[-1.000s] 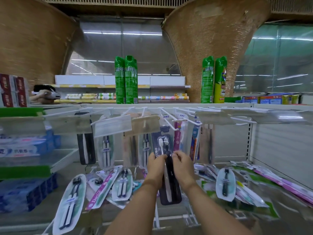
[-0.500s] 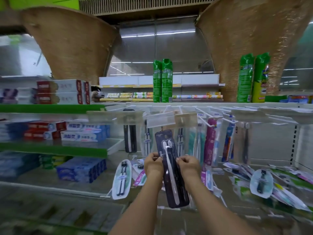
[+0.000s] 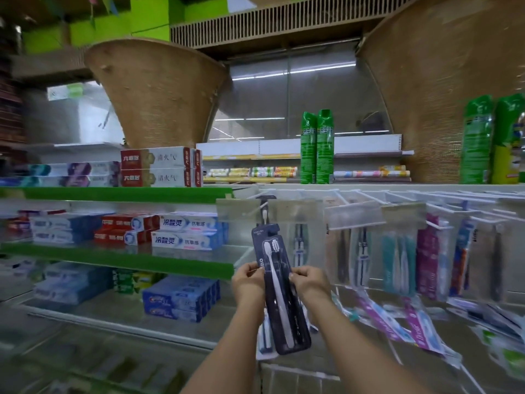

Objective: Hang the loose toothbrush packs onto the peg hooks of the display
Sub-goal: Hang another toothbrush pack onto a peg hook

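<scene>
So this is mid-job, I'd say. Both hands have the long dark navy plastic toothbrush pack [image 3: 279, 294] with the white and black brushes in it. The left hand [image 3: 248, 282] pinches its left edge and the right hand [image 3: 311, 281] pinches the right edge, fingers curled in tight. The pack stands nearly upright at dead centre, its top just under the white wire peg hook [image 3: 264, 214] at 12 o'clock from it, but it doesn't look threaded on yet. Off at 3 o'clock a row of clear hanging toothbrush packs [image 3: 397, 260] already fills the pegs, so part of it is done. A messy heap of loose pink and purple packs [image 3: 416, 327] down at 4 o'clock still needs hanging, so there's plenty left.
</scene>
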Tool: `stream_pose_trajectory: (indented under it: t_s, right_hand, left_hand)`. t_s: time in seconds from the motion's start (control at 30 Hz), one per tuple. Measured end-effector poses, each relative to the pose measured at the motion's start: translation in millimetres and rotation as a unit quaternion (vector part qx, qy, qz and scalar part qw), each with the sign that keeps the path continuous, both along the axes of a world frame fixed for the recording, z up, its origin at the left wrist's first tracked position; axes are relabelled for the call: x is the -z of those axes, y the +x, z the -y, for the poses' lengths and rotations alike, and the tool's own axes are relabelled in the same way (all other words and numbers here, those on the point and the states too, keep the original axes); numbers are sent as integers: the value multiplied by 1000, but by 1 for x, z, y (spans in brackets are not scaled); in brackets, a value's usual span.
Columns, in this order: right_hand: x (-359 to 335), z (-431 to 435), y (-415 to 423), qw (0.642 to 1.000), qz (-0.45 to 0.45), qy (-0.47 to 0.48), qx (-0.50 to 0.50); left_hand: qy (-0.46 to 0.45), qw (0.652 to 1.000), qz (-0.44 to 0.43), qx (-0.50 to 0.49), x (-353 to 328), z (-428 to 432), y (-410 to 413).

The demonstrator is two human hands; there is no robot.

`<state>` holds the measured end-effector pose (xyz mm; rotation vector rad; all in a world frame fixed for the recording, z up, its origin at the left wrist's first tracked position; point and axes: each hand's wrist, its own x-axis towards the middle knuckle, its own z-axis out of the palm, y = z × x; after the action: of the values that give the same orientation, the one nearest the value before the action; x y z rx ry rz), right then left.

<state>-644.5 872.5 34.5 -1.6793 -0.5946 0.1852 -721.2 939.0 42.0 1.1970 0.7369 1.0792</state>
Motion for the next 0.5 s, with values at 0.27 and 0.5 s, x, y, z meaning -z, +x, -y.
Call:
stream_pose_trajectory:
  t_s: [0.27,0.5]
  right_hand:
    - [-17,-73,-3,1000,-8,23,19]
    - [-21,-98,11,998,-32,30,47]
  left_hand:
    - [81,996,-32,14,-10,-81,-3]
    - [100,993,-22,66,-17,-110,13]
